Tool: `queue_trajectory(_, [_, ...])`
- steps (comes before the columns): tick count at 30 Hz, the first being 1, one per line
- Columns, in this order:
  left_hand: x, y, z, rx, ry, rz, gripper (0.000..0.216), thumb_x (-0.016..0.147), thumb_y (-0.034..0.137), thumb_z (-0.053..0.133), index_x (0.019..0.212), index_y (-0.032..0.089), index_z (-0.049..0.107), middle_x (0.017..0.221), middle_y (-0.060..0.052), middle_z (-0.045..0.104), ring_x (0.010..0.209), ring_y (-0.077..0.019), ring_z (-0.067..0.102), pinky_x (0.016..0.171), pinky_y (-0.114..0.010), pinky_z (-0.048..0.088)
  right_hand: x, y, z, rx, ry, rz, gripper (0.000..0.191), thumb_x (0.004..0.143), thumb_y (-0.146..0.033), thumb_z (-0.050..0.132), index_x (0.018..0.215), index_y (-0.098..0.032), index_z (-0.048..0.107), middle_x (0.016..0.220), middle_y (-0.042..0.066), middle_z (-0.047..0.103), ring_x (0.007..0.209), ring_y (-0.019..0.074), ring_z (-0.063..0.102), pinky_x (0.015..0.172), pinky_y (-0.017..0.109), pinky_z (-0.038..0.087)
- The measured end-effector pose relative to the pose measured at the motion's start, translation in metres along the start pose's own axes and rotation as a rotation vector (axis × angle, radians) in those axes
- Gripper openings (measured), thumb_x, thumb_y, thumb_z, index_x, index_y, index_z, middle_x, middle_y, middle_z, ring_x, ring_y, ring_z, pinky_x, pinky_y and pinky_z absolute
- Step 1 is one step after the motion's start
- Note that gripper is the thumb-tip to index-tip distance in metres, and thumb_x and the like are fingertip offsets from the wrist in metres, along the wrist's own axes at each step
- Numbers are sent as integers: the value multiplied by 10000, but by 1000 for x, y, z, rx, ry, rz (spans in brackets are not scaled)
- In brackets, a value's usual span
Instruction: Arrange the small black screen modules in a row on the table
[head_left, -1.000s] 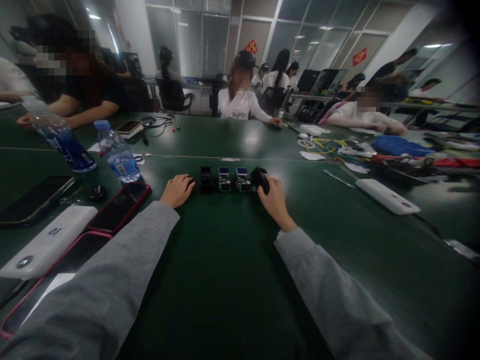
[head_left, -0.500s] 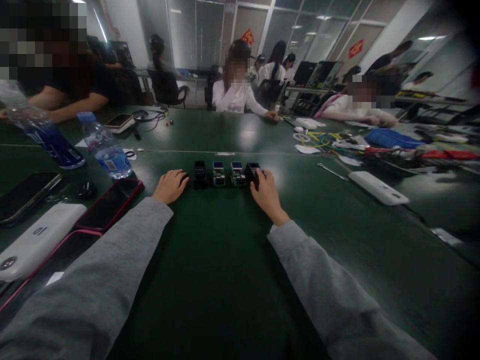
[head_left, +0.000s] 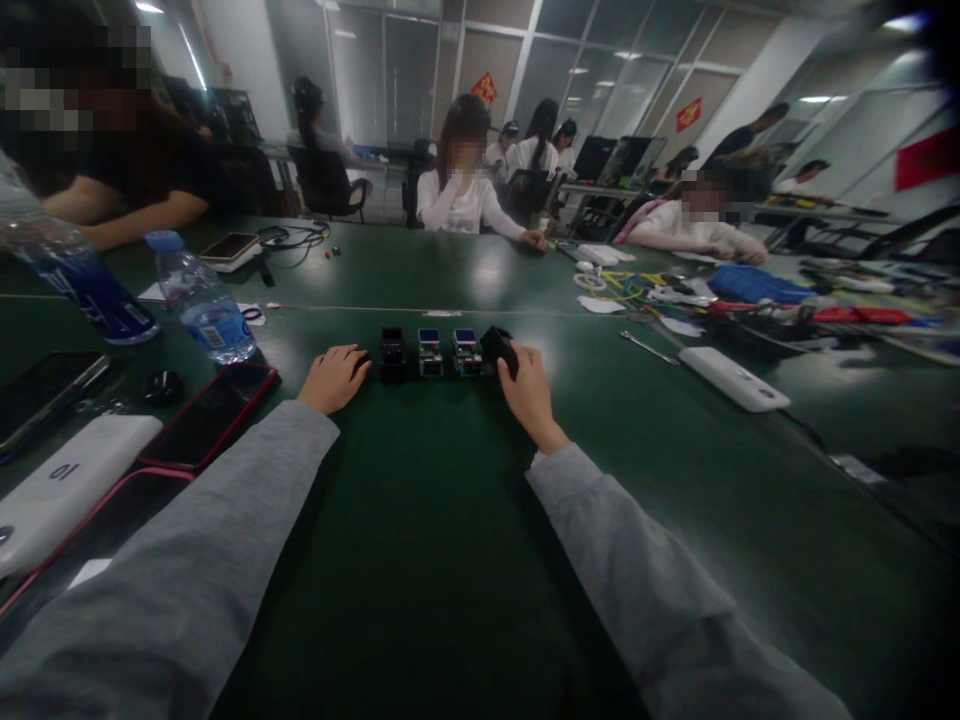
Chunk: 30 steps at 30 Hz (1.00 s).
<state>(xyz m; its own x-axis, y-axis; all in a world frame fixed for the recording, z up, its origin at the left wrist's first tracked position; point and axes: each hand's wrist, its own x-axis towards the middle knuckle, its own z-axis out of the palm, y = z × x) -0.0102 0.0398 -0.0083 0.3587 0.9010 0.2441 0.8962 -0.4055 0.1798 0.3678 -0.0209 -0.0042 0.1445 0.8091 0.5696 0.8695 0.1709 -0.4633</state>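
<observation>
At frame centre, the right hand (head_left: 532,392) pinches a black case (head_left: 497,346), newly tilted out of line with circuit boards (head_left: 430,353); left hand (head_left: 330,380) grip indeterminable.

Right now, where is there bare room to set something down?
Bare tabletop lies between the grey sleeves, and between the right sleeve and the right-hand white power bank. Crowded: between the hands, with small devices; left, with phones and bottles; back right, with cables.

Glossy green tabletop (head_left: 420,520) in front; black office chair (head_left: 322,182), pale-framed glass partition (head_left: 360,75), white pillar (head_left: 763,75) behind. Lit tube light (head_left: 193,57) upper left, dim room.
</observation>
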Motion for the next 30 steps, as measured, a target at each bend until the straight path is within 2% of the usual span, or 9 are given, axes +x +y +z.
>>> queue_trajectory(6, [0, -1, 3, -12, 25, -2, 500, 1083, 486, 345, 1403, 212, 614, 1507, -140, 585, 1416, -297, 502, 1166, -530, 412, 7, 17, 4, 74, 83, 252, 577, 1033, -566, 376, 1241, -108, 660, 1163, 216, 687, 1089, 351, 639, 991, 518, 513])
queue_trajectory(8, [0, -1, 3, -9, 28, -3, 505, 1085, 485, 340, 1406, 206, 612, 1507, -144, 584, 1413, -298, 506, 1163, -530, 416, 9, 21, 5, 84, 93, 320, 605, 1029, -573, 360, 1238, -89, 656, 1163, 236, 690, 1111, 360, 634, 1015, 531, 493])
queue_trajectory(12, [0, 0, 1, -5, 18, 6, 516, 1087, 480, 334, 1409, 187, 611, 1509, -155, 581, 1411, -303, 507, 1158, -526, 422, 9, 20, 5, 27, 127, 206, 688, 973, -602, 495, 1352, -35, 590, 1317, 282, 624, 1254, 387, 556, 1112, 572, 404])
queue_trajectory(14, [0, 1, 1, -2, 22, 12, 498, 1085, 472, 346, 1401, 200, 618, 1503, -148, 588, 1407, -299, 510, 1156, -520, 423, 8, 19, 5, 9, 126, 148, 639, 959, -572, 530, 1339, -65, 609, 1313, 264, 634, 1257, 384, 547, 1110, 581, 396])
queue_trajectory(18, [0, 1, 0, 2, 27, 2, 479, 1082, 461, 356, 1389, 210, 625, 1496, -140, 594, 1403, -292, 515, 1158, -511, 421, 9, 20, 3, 109, 113, 218, 521, 990, -520, 444, 1223, -122, 687, 1167, 213, 708, 1115, 352, 619, 1033, 534, 462])
queue_trajectory(21, [-1, 2, -1, 0, 25, 1, 480, 1083, 462, 352, 1395, 216, 620, 1498, -133, 593, 1411, -292, 509, 1164, -513, 417, 11, 24, 3, 151, 109, 270, 581, 1003, -567, 366, 1154, -126, 713, 1108, 207, 725, 1046, 349, 634, 979, 513, 488])
queue_trajectory(26, [-2, 6, -5, -3, 3, -3, 526, 1090, 461, 331, 1420, 157, 604, 1523, -168, 564, 1429, -309, 488, 1174, -514, 407, 13, 28, 4, 74, 74, 286, 757, 1008, -680, 198, 966, -139, 726, 993, 237, 714, 1028, 380, 614, 1006, 580, 459])
queue_trajectory(28, [-2, 7, -6, -7, -1, -10, 537, 1093, 458, 327, 1421, 133, 602, 1527, -180, 556, 1432, -313, 484, 1180, -507, 400, 12, 27, 3, 88, 77, 265, 781, 1001, -724, 228, 1063, -117, 715, 1063, 244, 710, 1077, 384, 603, 1027, 591, 453])
queue_trajectory(30, [-3, 8, -7, -7, -4, -14, 530, 1094, 458, 328, 1420, 142, 602, 1526, -175, 558, 1429, -312, 486, 1176, -508, 403, 10, 23, 3, 89, 86, 214, 765, 973, -754, 374, 1217, -92, 669, 1191, 256, 684, 1169, 395, 576, 1055, 602, 443])
